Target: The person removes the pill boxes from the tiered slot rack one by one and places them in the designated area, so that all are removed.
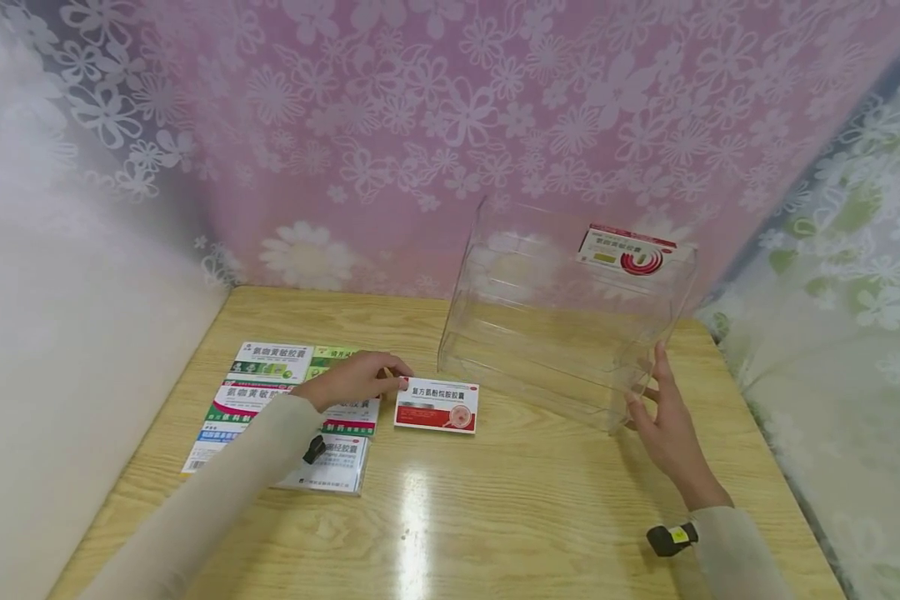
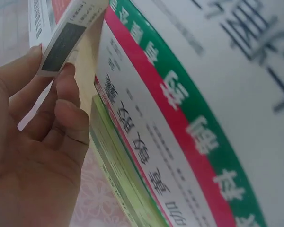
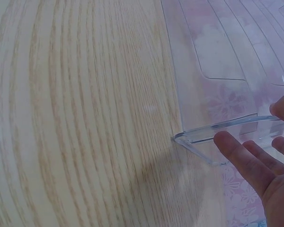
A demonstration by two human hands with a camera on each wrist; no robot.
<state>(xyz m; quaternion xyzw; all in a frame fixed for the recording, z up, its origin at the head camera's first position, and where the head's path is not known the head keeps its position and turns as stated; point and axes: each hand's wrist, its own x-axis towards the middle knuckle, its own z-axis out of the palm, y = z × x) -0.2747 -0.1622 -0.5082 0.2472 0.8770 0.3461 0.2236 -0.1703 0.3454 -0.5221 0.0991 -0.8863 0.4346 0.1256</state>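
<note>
My left hand [image 1: 356,379] pinches the left end of a white and red medicine box [image 1: 436,406] between thumb and fingers. In the left wrist view, that box's narrow end [image 2: 64,47] shows a dark panel, with the thumb on one side and fingertips on the other. Under and beside this hand lie other medicine boxes [image 1: 270,363] in rows, partly covered by the hand and sleeve. My right hand [image 1: 667,429] holds the lower right side of a clear plastic display rack [image 1: 525,354], thumb and fingers on either side of its side panel [image 3: 241,124].
One white and red medicine box [image 1: 627,251] stands in the rack's top tier at the right. The rack leans back on the wooden table [image 1: 540,517] near a pink flowered curtain [image 1: 390,125]. Pale cloth [image 1: 60,275] hangs along the left side.
</note>
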